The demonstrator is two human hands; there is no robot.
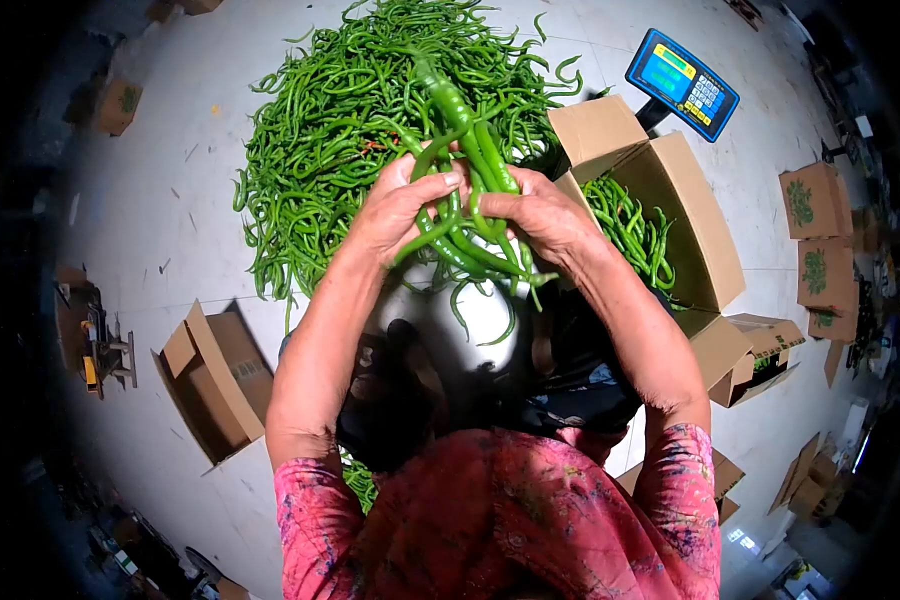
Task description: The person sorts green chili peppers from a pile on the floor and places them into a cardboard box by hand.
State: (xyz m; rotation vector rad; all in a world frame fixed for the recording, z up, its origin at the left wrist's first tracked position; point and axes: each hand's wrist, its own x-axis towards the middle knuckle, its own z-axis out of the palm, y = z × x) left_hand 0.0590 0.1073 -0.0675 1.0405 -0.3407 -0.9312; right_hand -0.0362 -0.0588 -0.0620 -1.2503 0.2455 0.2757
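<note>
My left hand point(402, 208) and right hand point(546, 222) curl closed round peppers point(491, 158); bunching, I judge; the next move needs snug grips.

The glossy bright-green curved peppers point(492, 165) between the left grip point(400, 212) and the right grip point(545, 215) catch white highlights. Beyond both, a mound of slender peppers point(305, 170) is equally green, flecked with red. Right of the right grip, a rectangular cardboard carton point(698, 200) is plain tan. Behind both, the pink fabric shirt point(500, 500) is mottled dark blue.
</note>
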